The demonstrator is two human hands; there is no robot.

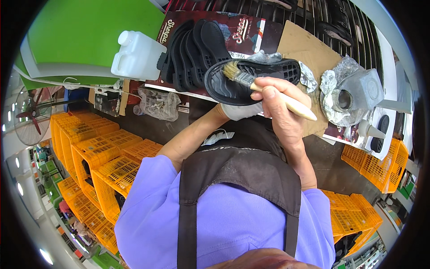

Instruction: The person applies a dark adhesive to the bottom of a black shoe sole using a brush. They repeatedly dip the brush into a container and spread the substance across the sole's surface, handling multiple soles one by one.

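Within the right grip (pixel 283 99), paintbrush (pixel 245 79)

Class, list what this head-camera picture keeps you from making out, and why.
In the head view:
Left hand: its fingers are hidden behind the black sole, whose underside faces away.
Brush: part of its handle is covered by the right hand.
White jug: cloudy walls hide any contents.
Stacked soles: they overlap, hiding much of each other.
Dark item: cut off by the top edge.
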